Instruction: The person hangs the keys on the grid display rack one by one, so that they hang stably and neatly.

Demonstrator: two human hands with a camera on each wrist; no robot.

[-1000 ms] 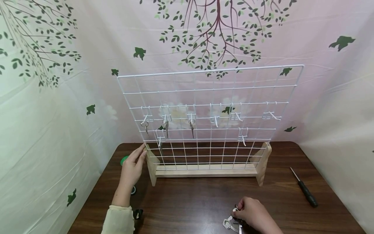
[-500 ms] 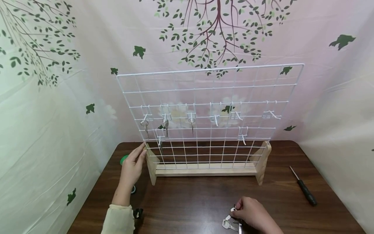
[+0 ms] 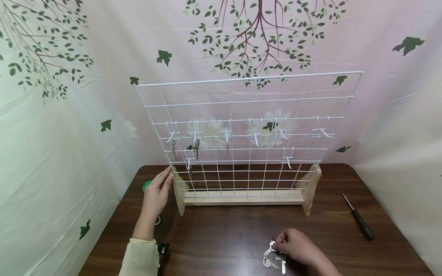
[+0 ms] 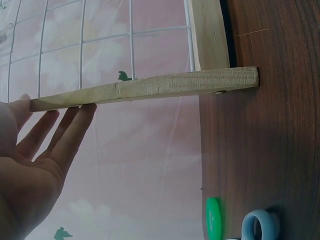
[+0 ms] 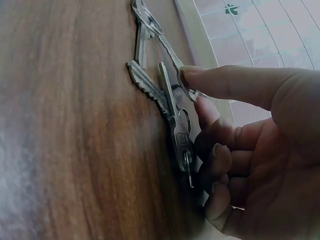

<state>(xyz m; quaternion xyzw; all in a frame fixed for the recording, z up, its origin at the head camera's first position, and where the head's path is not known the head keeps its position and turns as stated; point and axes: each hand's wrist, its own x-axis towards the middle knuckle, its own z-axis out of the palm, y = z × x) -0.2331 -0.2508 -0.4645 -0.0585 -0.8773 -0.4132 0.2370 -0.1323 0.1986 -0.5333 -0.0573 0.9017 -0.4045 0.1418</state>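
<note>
silver keys (image 5: 181, 142), brown wood-grained table (image 3: 214, 237)

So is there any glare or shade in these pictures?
Head view: soft sheen on the table, and the keys by the right hand glint white; left wrist view: the left hand looks dark against the paler cloth; right wrist view: hazy glare on the table at lower left, the cloth washed out at upper right, the keys a duller grey.

Draped work booth, leafy printed cloth (image 3: 114, 50) on three sides, brown wood-grain table (image 3: 217, 234)
</note>
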